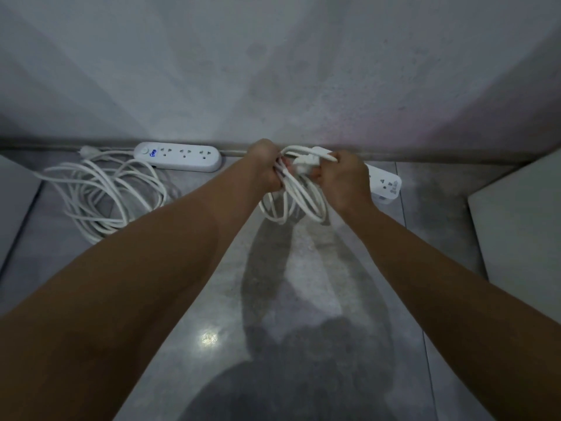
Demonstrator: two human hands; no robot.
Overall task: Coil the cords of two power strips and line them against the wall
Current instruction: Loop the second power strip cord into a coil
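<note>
While the left hand (267,165) is closed around the looped cord (299,202), the right hand (343,180) pinches its plug (303,165) above the floor (303,284). Coiling this second strip (384,183) looks nearly finished; next, tuck the end and set it by the wall (273,71), beside the first strip (179,156).

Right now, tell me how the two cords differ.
The left cord lies loose and sprawled on the floor, untouched; the right cord is gathered into tighter loops and held up by the left hand and the right hand. Both are white.
</note>
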